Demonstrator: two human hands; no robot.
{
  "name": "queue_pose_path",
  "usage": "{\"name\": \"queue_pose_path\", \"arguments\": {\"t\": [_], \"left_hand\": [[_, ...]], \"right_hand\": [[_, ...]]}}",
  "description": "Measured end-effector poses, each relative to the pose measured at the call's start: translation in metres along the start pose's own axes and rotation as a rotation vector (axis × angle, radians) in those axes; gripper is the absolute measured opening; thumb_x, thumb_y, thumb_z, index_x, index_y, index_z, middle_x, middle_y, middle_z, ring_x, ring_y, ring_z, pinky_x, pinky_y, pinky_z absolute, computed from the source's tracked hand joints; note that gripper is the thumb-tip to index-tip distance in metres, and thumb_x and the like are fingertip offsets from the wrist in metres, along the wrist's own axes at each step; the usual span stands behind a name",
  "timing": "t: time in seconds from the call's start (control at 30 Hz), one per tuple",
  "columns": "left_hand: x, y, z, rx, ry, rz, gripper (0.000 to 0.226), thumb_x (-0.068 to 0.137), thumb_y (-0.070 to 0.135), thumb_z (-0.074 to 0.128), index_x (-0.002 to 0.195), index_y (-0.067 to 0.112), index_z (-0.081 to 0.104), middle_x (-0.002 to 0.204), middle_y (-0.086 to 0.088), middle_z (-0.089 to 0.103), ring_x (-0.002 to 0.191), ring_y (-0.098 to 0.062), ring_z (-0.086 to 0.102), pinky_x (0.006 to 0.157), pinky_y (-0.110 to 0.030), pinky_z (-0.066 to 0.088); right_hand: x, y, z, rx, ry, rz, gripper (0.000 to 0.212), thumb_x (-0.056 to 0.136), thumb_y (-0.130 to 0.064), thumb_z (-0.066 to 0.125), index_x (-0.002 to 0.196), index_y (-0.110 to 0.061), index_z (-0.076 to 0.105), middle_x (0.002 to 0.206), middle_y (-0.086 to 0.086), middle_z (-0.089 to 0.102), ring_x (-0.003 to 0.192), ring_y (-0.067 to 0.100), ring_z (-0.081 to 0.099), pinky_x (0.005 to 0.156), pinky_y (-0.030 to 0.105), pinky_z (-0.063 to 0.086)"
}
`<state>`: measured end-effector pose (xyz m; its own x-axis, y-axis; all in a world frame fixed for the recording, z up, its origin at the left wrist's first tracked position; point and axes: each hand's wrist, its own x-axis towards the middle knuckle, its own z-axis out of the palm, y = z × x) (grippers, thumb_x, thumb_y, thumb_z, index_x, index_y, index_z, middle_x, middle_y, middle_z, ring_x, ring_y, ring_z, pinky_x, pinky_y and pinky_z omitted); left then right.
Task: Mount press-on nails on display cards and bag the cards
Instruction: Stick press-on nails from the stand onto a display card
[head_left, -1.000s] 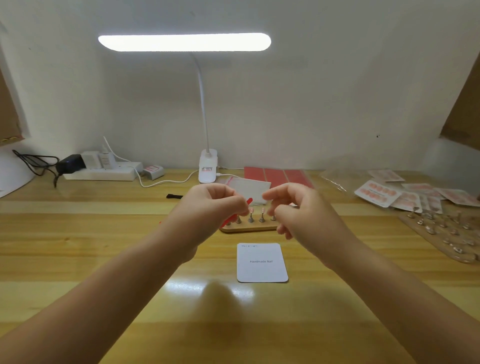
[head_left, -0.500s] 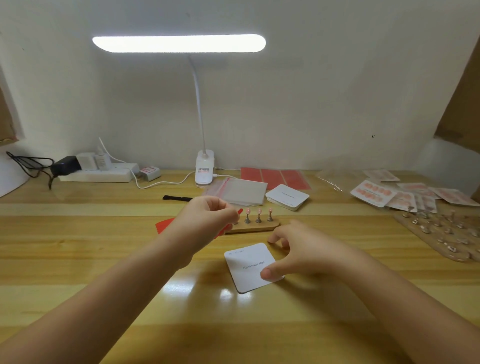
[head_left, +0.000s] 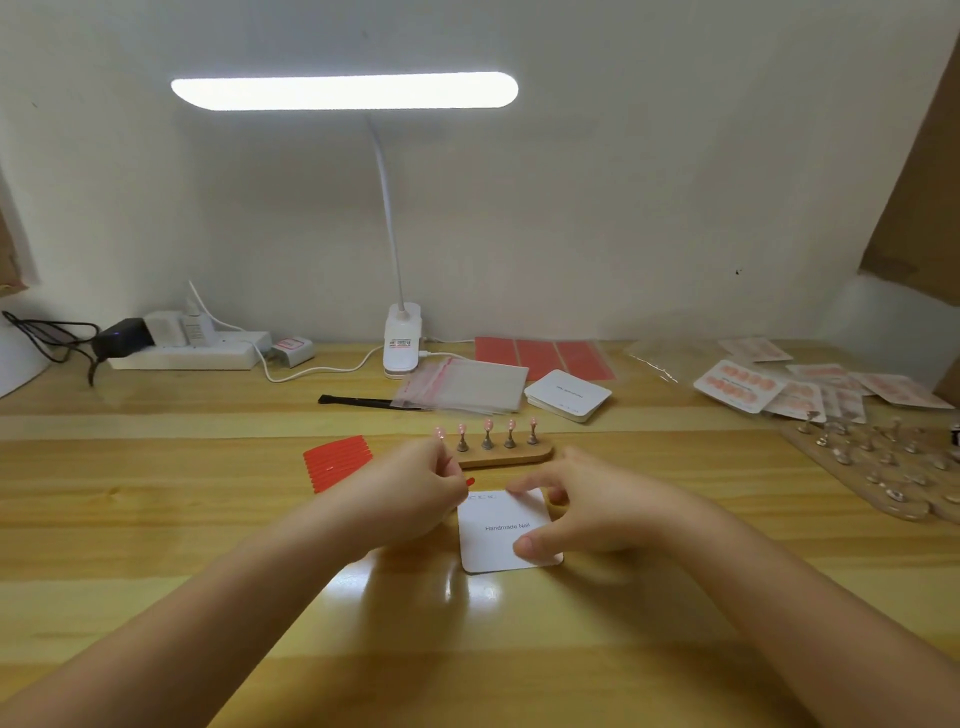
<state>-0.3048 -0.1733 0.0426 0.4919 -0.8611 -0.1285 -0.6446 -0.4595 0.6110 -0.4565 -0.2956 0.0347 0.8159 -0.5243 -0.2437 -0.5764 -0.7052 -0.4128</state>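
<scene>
A white display card (head_left: 496, 540) printed "Handmade Nail" lies flat on the wooden desk (head_left: 208, 519) in front of me. My right hand (head_left: 576, 512) holds it down, thumb on its lower right part and a fingertip at its top edge. My left hand (head_left: 415, 493) pinches a small red strip (head_left: 470, 481) at the card's top left corner. Behind the hands stands a small wooden holder (head_left: 511, 457) with several pink nails on metal stands. A red sheet of strips (head_left: 336, 461) lies to its left.
Clear bags (head_left: 467, 384), a stack of blank cards (head_left: 567, 395) and red sheets (head_left: 540, 356) lie behind the holder. Finished bagged cards (head_left: 763, 387) and a board of metal stands (head_left: 883, 462) sit at the right. A lamp base (head_left: 401, 340), black tool (head_left: 363, 401) and power strip (head_left: 187, 353) stand at the back.
Both hands came down from above the holder. My right hand settled on the card and straightened it, and my left hand brought the red strip to the card's top left corner.
</scene>
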Motion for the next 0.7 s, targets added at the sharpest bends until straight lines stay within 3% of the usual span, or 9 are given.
{"name": "queue_pose_path", "arguments": {"t": [0.13,0.23,0.3,0.4,0.47,0.57,0.63,0.7], "left_hand": [[0.002,-0.002,0.003,-0.085,0.006,-0.028,0.012,0.093,0.025,0.05,0.086,0.02,0.058,0.086,0.002,0.064,0.075,-0.015,0.056,0.064,-0.025,0.042],[0.005,-0.004,0.004,-0.335,0.022,-0.07,0.009,0.092,0.02,0.054,0.086,0.015,0.059,0.102,-0.011,0.069,0.094,-0.025,0.066,0.09,-0.037,0.052],[0.006,-0.004,0.002,-0.496,-0.007,-0.056,0.008,0.091,0.013,0.058,0.082,0.013,0.057,0.098,-0.013,0.069,0.087,-0.025,0.069,0.095,-0.043,0.052],[0.006,-0.005,-0.003,-0.61,-0.035,-0.002,0.011,0.091,0.008,0.058,0.08,0.01,0.058,0.087,-0.011,0.065,0.077,-0.021,0.067,0.088,-0.039,0.056],[0.006,-0.004,-0.008,-0.616,-0.017,0.023,0.01,0.09,0.008,0.061,0.079,0.009,0.061,0.085,-0.01,0.067,0.076,-0.019,0.064,0.082,-0.034,0.056],[0.004,-0.002,-0.014,-0.612,0.022,0.057,0.013,0.088,0.007,0.064,0.075,0.009,0.063,0.076,-0.006,0.067,0.07,-0.016,0.059,0.058,-0.017,0.048],[0.002,0.0,-0.02,-0.662,0.065,0.1,0.019,0.087,0.002,0.063,0.07,0.01,0.064,0.069,-0.003,0.065,0.062,-0.014,0.057,0.047,-0.013,0.039],[-0.001,0.002,-0.029,-0.763,0.102,0.134,0.022,0.087,-0.001,0.062,0.068,0.009,0.065,0.071,-0.006,0.065,0.067,-0.018,0.057,0.05,-0.013,0.041]], "right_hand": [[0.001,0.003,0.001,0.076,0.03,-0.009,0.06,0.069,-0.043,0.079,0.122,-0.045,0.051,0.115,-0.012,0.043,0.106,0.007,0.051,0.087,0.028,0.046],[0.002,0.005,0.003,0.166,0.092,-0.024,0.058,0.061,-0.039,0.085,0.108,-0.046,0.051,0.105,-0.022,0.039,0.093,-0.004,0.047,0.071,0.018,0.041],[0.003,0.004,0.004,0.215,0.164,-0.039,0.061,0.057,-0.038,0.088,0.105,-0.044,0.051,0.105,-0.023,0.041,0.088,-0.004,0.049,0.066,0.018,0.04],[0.004,-0.001,0.009,0.267,0.289,-0.074,0.06,0.059,-0.031,0.087,0.104,-0.043,0.048,0.098,-0.017,0.051,0.076,0.002,0.055,0.062,0.021,0.047],[0.005,-0.005,0.011,0.313,0.379,-0.125,0.057,0.064,-0.022,0.083,0.103,-0.044,0.049,0.092,-0.015,0.053,0.067,0.001,0.056,0.055,0.016,0.047],[0.002,-0.012,0.011,0.43,0.489,-0.216,0.054,0.07,-0.008,0.077,0.108,-0.04,0.054,0.088,-0.015,0.056,0.06,-0.006,0.057,0.053,0.01,0.045],[-0.002,-0.017,0.008,0.574,0.513,-0.253,0.057,0.072,-0.003,0.074,0.114,-0.037,0.055,0.088,-0.008,0.063,0.062,-0.004,0.059,0.057,0.014,0.049],[-0.007,-0.023,0.003,0.797,0.484,-0.255,0.055,0.076,-0.002,0.074,0.119,-0.031,0.055,0.09,0.001,0.071,0.069,0.005,0.066,0.063,0.024,0.055]]}}
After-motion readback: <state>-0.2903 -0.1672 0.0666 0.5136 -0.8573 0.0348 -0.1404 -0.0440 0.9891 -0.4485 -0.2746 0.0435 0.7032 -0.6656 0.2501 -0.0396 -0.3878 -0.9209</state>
